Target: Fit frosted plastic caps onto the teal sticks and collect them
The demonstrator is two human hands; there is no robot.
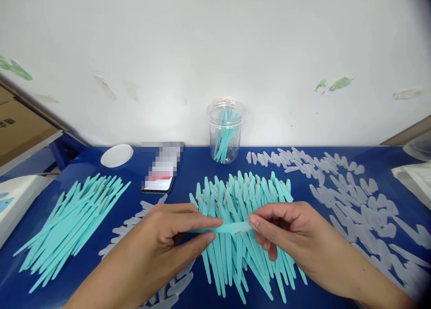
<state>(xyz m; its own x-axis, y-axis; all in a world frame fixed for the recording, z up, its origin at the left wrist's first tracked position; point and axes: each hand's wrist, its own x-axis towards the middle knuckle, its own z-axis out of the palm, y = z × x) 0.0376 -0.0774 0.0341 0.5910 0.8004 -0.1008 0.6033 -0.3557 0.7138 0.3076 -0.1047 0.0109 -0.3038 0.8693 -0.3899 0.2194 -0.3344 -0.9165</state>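
A teal eyebrow razor (225, 228) is held level in front of me, its blade end toward the right. My left hand (168, 237) pinches its handle between thumb and fingers. At the blade end, my right hand (296, 228) grips the tip with thumb and forefinger; whether a clear cover is there I cannot tell. Right below both hands spreads a heap of teal eyebrow razors (230, 259), blades mostly pointing away from me. Translucent blade covers (357, 205) lie scattered to the right, and more translucent covers (180, 284) lie partly hidden under my left forearm.
Another pile of razors (74, 223) lies on the left of the blue table (188, 165). A clear plastic tub (212, 136) with several razors stands by the wall. Nearby are a phone (160, 183) and a white round lid (116, 156). A cardboard box (23, 125) is far left.
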